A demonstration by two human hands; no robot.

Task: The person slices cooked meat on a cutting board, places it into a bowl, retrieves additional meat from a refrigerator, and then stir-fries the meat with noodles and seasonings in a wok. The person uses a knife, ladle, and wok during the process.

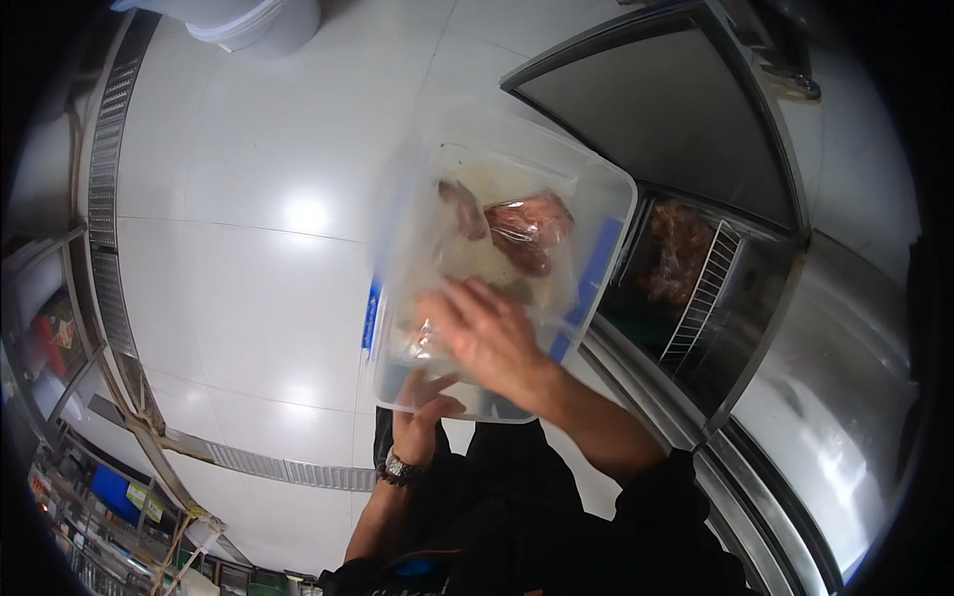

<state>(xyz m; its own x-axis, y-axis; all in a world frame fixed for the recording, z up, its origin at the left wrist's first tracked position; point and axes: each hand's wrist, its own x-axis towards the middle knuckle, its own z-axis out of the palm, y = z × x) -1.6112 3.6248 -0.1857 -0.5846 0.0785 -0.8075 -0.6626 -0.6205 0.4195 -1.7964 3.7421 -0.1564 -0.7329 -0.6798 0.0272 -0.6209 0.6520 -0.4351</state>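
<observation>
A translucent plastic storage bin (627,195) with blue side latches is in front of my legs. My left hand (419,417), with a watch at the wrist, grips the bin's near rim at the left corner. My right hand (488,339) reaches down inside the bin, blurred, its fingers over clear plastic wrap (425,341) near the left wall. Whether those fingers hold the wrap cannot be told. Farther in lie a piece of raw meat (531,223) under clear plastic and a narrower dark-red piece (463,210).
At the right, a stainless steel refrigerator's door (663,97) stands open; inside are bagged meat (674,249) and a white wire shelf (700,294). A white bucket (261,30) stands on the tiled floor (253,298). Drain grating (108,164) and metal shelving (104,514) run along the left.
</observation>
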